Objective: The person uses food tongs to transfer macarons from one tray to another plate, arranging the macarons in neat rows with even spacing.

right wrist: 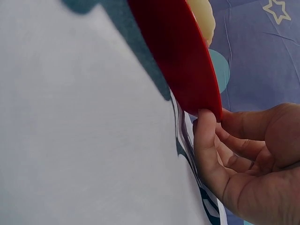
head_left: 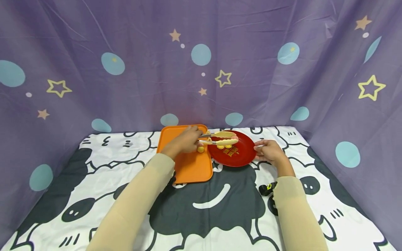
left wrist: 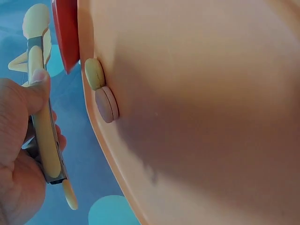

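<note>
My left hand (head_left: 187,139) grips a pair of tongs (left wrist: 42,112) with silver arms and cream tips. The tips reach over a red plate (head_left: 242,158), with a pinkish macaron (head_left: 235,138) at their ends; whether they clamp it I cannot tell. Yellow macarons (head_left: 228,146) lie on the plate just below the tips. At the plate's right rim, my right hand (head_left: 269,151) pinches the edge between thumb and fingers. Under the left hand is an orange tray (head_left: 194,170). A yellow macaron (left wrist: 95,74) and a pinkish-purple macaron (left wrist: 107,104) stand against its side.
A white and dark-grey cartoon cloth (head_left: 226,223) covers the table. Behind it hangs a purple curtain (head_left: 144,94) with stars and dots. A small black device (head_left: 267,189) shows beside the right sleeve. The tray and plate sit side by side near the back edge.
</note>
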{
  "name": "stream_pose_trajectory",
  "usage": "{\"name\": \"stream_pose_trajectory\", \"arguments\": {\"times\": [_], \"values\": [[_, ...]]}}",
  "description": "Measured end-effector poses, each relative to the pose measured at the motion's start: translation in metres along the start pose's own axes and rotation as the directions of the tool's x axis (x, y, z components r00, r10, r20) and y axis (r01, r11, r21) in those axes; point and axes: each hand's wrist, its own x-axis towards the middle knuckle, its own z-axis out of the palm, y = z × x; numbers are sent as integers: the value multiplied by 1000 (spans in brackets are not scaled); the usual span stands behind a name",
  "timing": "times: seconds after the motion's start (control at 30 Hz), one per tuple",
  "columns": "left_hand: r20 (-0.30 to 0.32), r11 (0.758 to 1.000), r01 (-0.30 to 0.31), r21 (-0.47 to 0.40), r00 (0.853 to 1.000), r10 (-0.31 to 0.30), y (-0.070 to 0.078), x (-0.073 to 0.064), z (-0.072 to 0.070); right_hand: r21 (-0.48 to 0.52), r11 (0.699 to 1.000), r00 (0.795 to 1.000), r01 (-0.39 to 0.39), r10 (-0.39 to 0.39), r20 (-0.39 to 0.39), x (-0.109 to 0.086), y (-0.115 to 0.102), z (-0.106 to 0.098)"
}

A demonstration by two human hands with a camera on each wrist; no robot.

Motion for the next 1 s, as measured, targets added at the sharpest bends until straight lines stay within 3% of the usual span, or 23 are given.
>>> {"name": "stream_pose_trajectory", "arguments": {"times": [0.67,1.0], "values": [[59,998,40,49,997,-43,11,9,6,-2,1000,1000,1,-1,-9,1,1,-1],[46,994,26,104,998,-31,9,11,13,1,1000,1000,-2,2,-7,1,1,-1]]}}
